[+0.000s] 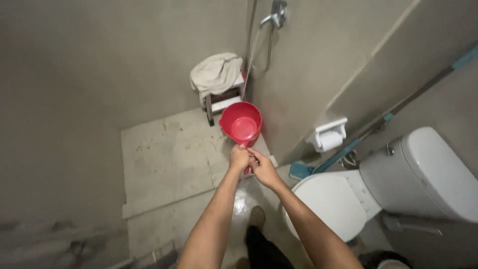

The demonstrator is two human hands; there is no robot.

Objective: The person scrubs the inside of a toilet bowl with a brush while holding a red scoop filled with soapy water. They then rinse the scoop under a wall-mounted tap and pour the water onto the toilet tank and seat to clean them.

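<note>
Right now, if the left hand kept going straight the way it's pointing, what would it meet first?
The left hand grips the handle of the red dipper, so the bowl is already ahead of it. Beyond it along that line, probably the small stool with the cloth, though depth is unclear.

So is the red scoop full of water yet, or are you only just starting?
Only just starting, it seems. The red scoop looks empty: its inside shows plain red, no water visible. Both hands grip its handle, left hand and right hand, holding it out over the shower floor. The tap on the wall shows no running water. The toilet lid is shut. Filling and pouring look still undone.
</note>
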